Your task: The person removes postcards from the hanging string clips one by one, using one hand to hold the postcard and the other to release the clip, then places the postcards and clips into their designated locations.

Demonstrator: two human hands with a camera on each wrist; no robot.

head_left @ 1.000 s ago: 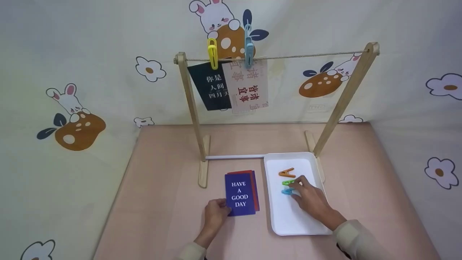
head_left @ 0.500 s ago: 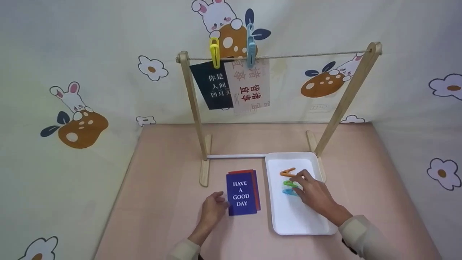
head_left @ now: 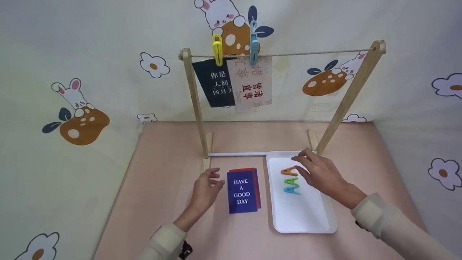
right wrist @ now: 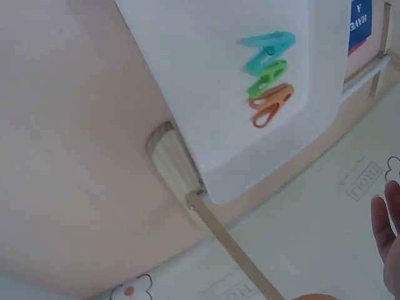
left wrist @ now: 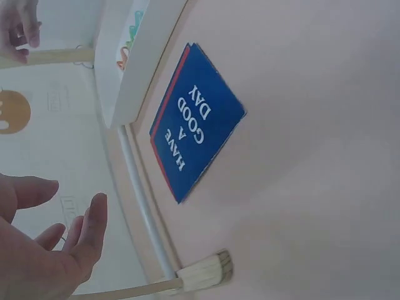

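Both my hands are raised with nothing in them, fingers relaxed and thumbs apart. The left hand (head_left: 205, 189) is just left of a small stack of cards (head_left: 242, 191), topped by a blue one reading HAVE A GOOD DAY, with a red edge showing beneath. My right hand (head_left: 321, 173) hovers over the upper right of a white tray (head_left: 303, 220). Inside it lie an orange clothespin (right wrist: 272, 103), a green clothespin (right wrist: 267, 79) and a blue clothespin (right wrist: 270, 50) in a column. Its thumb overlaps the orange one's end in the head view.
Behind stands a wooden rack (head_left: 352, 95) with a rope (head_left: 317, 52). From the rope hang a black card (head_left: 213, 83), under a yellow clothespin (head_left: 217, 50), and a pink card (head_left: 254, 85), under a light blue clothespin (head_left: 254, 47). A white bar (head_left: 238, 154) joins the rack's feet.
My left hand has left the card stack's edge and risen up and left. The right hand has lifted off the clothespins and moved toward the tray's far right; the clothespins stay in the tray.
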